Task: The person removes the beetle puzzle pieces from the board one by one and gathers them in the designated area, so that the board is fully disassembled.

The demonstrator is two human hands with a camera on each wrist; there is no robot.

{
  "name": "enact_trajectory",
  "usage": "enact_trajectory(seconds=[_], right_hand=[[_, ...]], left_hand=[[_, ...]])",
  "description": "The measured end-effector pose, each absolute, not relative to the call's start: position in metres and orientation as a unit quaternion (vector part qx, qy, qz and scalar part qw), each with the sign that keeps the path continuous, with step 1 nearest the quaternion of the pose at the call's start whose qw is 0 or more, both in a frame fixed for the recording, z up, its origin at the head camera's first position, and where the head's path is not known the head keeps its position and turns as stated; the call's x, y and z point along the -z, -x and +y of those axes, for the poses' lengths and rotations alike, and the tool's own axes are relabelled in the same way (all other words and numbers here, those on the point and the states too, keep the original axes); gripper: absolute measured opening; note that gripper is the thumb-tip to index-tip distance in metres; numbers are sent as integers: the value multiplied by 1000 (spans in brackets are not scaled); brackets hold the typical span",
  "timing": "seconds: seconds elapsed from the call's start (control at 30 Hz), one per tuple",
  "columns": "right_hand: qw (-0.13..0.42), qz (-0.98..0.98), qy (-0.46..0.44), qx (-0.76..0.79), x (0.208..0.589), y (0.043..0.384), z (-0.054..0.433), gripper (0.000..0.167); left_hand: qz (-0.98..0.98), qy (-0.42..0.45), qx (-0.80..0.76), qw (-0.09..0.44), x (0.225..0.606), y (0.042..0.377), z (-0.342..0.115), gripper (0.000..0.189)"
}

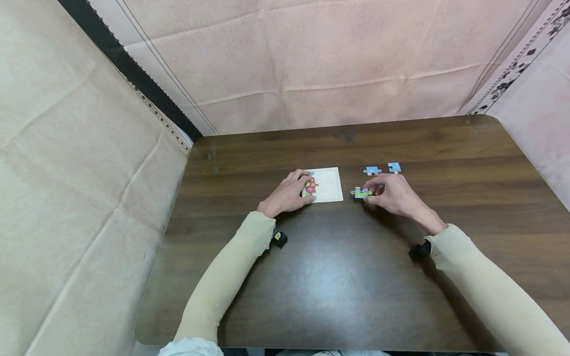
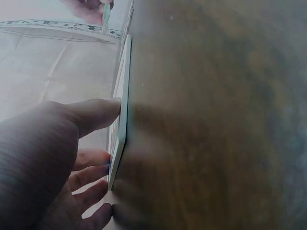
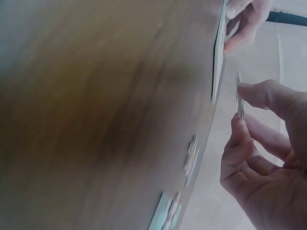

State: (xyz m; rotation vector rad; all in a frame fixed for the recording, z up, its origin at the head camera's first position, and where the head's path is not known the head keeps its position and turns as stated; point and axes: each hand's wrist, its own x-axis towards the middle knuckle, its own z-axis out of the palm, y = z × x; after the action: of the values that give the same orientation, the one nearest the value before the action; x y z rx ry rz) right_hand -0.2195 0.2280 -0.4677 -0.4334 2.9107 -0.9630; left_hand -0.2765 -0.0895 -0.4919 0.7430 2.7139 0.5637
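Observation:
A white jigsaw tray [image 1: 329,185] lies on the table, with a colourful picture part [image 1: 311,186] in red, green and blue along its left side. My left hand [image 1: 290,192] holds the tray at its left end, thumb at the near edge and fingers curved over the far left side. To the right of the tray, my right hand [image 1: 395,194] pinches a green and blue jigsaw piece [image 1: 359,193] between thumb and fingertips. The right wrist view shows this piece [image 3: 240,98] edge-on, held above the table.
Beyond the right hand lie two blue jigsaw pieces [image 1: 372,170] [image 1: 394,167] on the brown wooden table [image 1: 320,277]. Pale patterned cloth [image 1: 338,59] hangs behind the table and on both sides.

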Motion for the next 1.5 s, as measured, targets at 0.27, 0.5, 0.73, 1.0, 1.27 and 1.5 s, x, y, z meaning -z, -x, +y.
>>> enact_trajectory(seconds=[0.27, 0.5, 0.73, 1.0, 1.27, 1.5], right_hand=[[24, 944, 131, 303, 471, 212, 250, 23], [40, 946, 131, 295, 473, 209, 262, 24], [39, 945, 144, 290, 476, 207, 270, 24], [59, 948, 144, 278, 478, 207, 271, 28], [76, 951, 141, 265, 478, 209, 270, 27], [79, 951, 144, 261, 479, 208, 271, 24]], left_hand=[[937, -258, -194, 136, 491, 276, -89, 69], [936, -260, -192, 137, 491, 277, -90, 70], [936, -262, -193, 136, 493, 279, -90, 70], [934, -268, -195, 131, 492, 278, -91, 70], [933, -273, -195, 129, 493, 277, -91, 70], [932, -275, -197, 127, 494, 278, -92, 71]])
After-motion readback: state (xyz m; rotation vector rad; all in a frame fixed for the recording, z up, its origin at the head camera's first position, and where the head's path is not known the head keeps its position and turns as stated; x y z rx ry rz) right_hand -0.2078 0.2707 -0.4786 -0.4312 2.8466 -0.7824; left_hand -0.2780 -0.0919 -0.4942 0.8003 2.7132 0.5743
